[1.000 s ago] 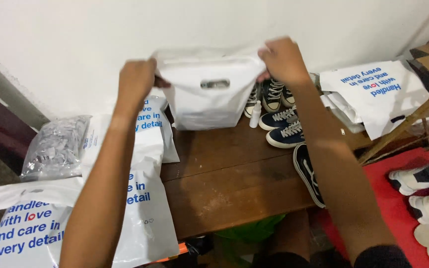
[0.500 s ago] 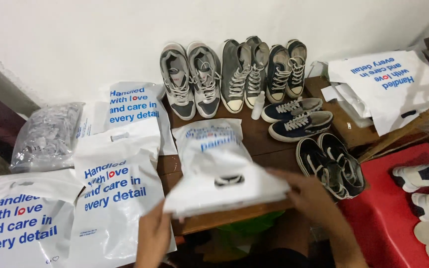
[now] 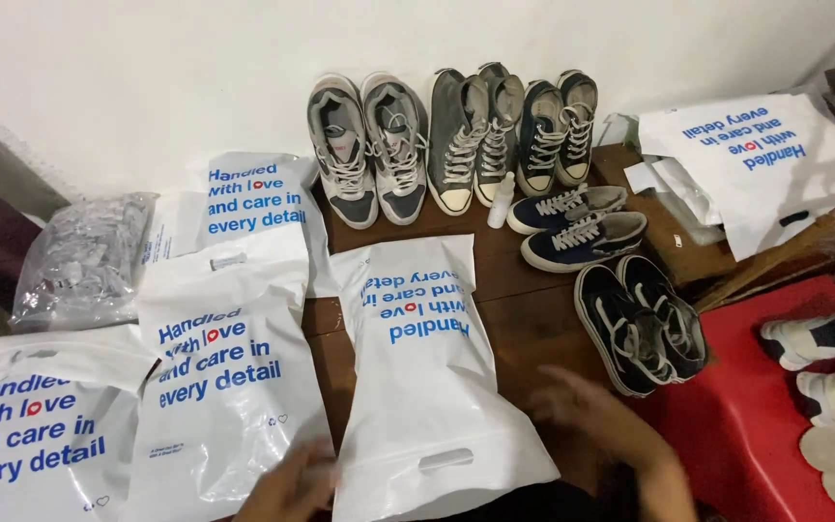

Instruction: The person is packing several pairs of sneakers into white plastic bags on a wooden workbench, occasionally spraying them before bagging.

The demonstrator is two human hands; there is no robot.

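Note:
A white plastic bag with blue print lies flat on the wooden table, its cut-out handle toward me. My left hand is blurred at the bag's lower left corner, touching or just off it. My right hand hovers open just right of the bag, beside a pair of black sneakers. Neither hand holds anything that I can make out.
Several pairs of sneakers stand against the white wall, and a navy pair lies in front. More printed bags lie at left, a clear packet farther left, a bag stack at right, and white shoes on red.
The bag was held up with both hands a second ago, then came down onto the table. It now lies flat and both hands have come off its top edge.

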